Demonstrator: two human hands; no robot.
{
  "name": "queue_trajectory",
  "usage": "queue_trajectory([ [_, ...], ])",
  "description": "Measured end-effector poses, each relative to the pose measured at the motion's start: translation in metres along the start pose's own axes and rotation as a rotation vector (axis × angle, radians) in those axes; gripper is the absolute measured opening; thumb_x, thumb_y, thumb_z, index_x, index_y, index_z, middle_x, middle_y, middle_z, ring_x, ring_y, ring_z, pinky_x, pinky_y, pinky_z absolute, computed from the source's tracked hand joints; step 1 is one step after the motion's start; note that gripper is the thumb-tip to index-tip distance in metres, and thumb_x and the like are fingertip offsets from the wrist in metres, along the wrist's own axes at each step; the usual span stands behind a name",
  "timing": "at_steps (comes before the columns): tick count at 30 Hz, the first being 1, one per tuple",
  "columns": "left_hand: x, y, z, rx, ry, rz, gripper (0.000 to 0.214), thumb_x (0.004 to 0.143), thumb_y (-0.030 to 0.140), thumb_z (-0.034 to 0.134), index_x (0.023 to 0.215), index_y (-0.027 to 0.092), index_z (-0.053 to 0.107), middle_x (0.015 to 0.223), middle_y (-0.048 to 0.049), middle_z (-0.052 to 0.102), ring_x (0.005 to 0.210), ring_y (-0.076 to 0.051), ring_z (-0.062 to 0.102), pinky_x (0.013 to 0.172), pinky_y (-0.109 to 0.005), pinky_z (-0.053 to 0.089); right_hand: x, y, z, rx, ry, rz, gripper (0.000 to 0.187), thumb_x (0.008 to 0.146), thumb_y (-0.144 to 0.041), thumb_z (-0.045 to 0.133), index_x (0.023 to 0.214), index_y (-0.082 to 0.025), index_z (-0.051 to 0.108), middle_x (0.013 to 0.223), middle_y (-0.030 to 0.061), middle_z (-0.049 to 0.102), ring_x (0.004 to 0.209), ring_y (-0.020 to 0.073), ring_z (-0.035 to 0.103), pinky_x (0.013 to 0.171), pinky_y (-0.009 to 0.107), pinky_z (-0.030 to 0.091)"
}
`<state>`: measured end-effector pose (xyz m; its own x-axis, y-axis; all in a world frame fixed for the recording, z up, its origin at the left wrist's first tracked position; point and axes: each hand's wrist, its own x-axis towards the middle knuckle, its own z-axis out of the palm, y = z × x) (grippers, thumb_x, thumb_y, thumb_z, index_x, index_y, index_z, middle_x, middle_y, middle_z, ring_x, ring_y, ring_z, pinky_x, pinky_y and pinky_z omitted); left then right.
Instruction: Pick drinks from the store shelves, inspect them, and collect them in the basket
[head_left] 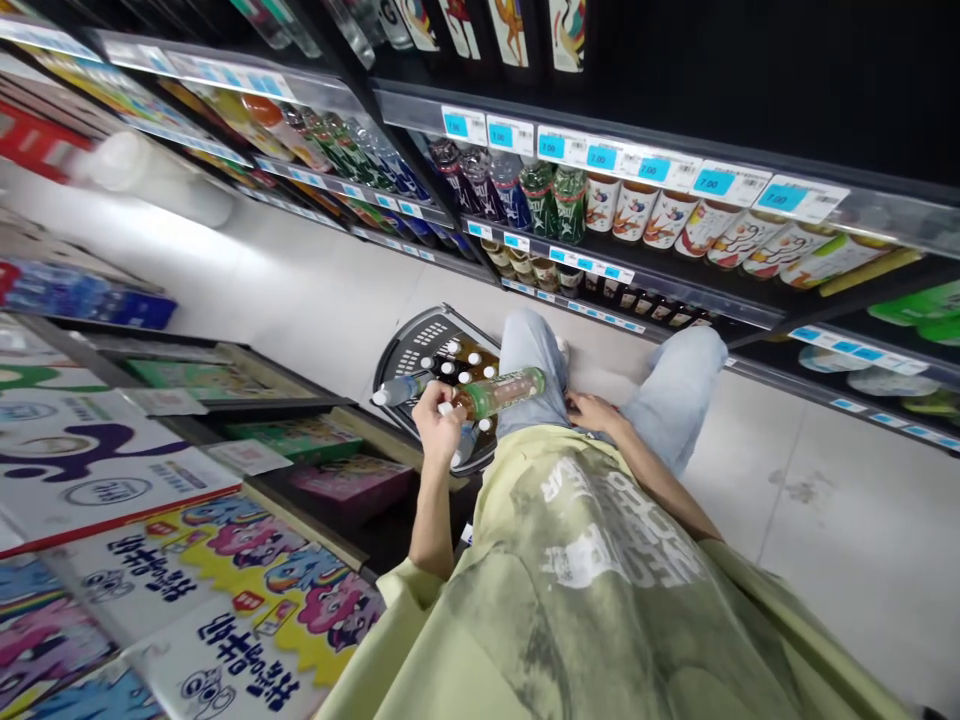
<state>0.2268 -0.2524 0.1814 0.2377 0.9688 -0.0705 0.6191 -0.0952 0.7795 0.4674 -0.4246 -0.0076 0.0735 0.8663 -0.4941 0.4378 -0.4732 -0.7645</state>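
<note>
I crouch in a shop aisle over a grey shopping basket [411,345] on the floor, filled with several white-capped bottles [463,372]. My left hand [437,417] is closed round the necks of two bottles held sideways: a green-labelled one [501,392] pointing right and a clear bluish one [399,389] pointing left. My right hand [592,411] rests on my thigh in light jeans, fingers lying spread and holding nothing.
Drink shelves [637,215] with blue price tags run along the right, lined with bottles. On the left stand shelves of colourful boxes [225,590] and packets. A pale tiled floor [315,290] stretches between them.
</note>
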Motion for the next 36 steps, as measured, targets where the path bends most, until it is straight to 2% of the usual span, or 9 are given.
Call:
queue_trajectory([
  [6,-0.003,-0.014,-0.007,-0.095,0.065,-0.058,0.025,0.050,0.025,0.051,0.069,0.024,0.035,0.064,0.0045,0.037,0.061,-0.014,0.032,0.055,-0.027,0.027,-0.002,-0.007,-0.006,-0.162,-0.081,0.022,0.033,0.096,-0.024,0.071,0.128,-0.023,0.071,0.120,0.0110,0.082,0.108,0.0276,0.077,0.084,0.028,0.051],
  [9,-0.008,-0.017,-0.013,-0.115,0.101,-0.065,0.024,0.050,0.024,0.053,0.068,0.024,0.036,0.062,0.0050,0.037,0.060,-0.014,0.032,0.055,-0.028,0.026,-0.004,-0.010,-0.008,-0.244,-0.116,0.030,0.030,0.099,-0.024,0.066,0.127,-0.019,0.071,0.119,0.0144,0.081,0.107,0.0290,0.076,0.082,0.029,0.049],
  [14,-0.009,-0.024,-0.017,0.058,0.173,-0.015,0.025,0.054,0.019,0.058,0.066,0.023,0.037,0.065,0.0049,0.039,0.065,-0.014,0.034,0.061,-0.028,0.028,-0.007,-0.011,-0.010,-0.335,-0.137,0.050,0.027,0.099,-0.021,0.061,0.123,-0.016,0.069,0.117,0.0166,0.080,0.104,0.0287,0.076,0.080,0.029,0.047],
  [18,-0.007,-0.046,-0.007,0.241,0.124,0.000,0.029,0.058,0.013,0.060,0.066,0.023,0.034,0.067,0.0038,0.042,0.068,-0.015,0.038,0.066,-0.030,0.028,-0.008,-0.012,-0.011,-0.367,-0.151,0.052,0.028,0.100,-0.022,0.058,0.126,-0.016,0.067,0.119,0.0163,0.080,0.105,0.0279,0.075,0.080,0.029,0.046],
  [25,-0.020,-0.103,0.012,0.429,-0.007,-0.119,0.028,0.067,0.010,0.060,0.069,0.024,0.035,0.074,0.0002,0.051,0.073,-0.017,0.044,0.072,-0.031,0.031,-0.006,-0.017,-0.011,-0.293,-0.153,0.063,0.026,0.099,-0.022,0.061,0.124,-0.018,0.068,0.118,0.0127,0.080,0.106,0.0249,0.074,0.084,0.027,0.048],
  [32,-0.041,-0.144,0.029,0.514,-0.091,-0.221,0.014,0.075,0.013,0.061,0.078,0.023,0.051,0.084,-0.0044,0.062,0.082,-0.021,0.057,0.075,-0.031,0.038,-0.003,-0.020,-0.010,-0.321,-0.174,0.058,0.026,0.100,-0.022,0.060,0.125,-0.017,0.068,0.118,0.0135,0.080,0.106,0.0250,0.073,0.084,0.028,0.048],
  [36,-0.041,-0.157,0.044,0.607,-0.217,-0.244,0.013,0.079,0.013,0.060,0.090,0.019,0.062,0.097,-0.0104,0.069,0.092,-0.026,0.064,0.081,-0.033,0.044,-0.003,-0.019,-0.011,-0.344,-0.178,0.064,0.025,0.102,-0.021,0.059,0.125,-0.017,0.068,0.119,0.0132,0.080,0.107,0.0250,0.074,0.086,0.028,0.048],
])
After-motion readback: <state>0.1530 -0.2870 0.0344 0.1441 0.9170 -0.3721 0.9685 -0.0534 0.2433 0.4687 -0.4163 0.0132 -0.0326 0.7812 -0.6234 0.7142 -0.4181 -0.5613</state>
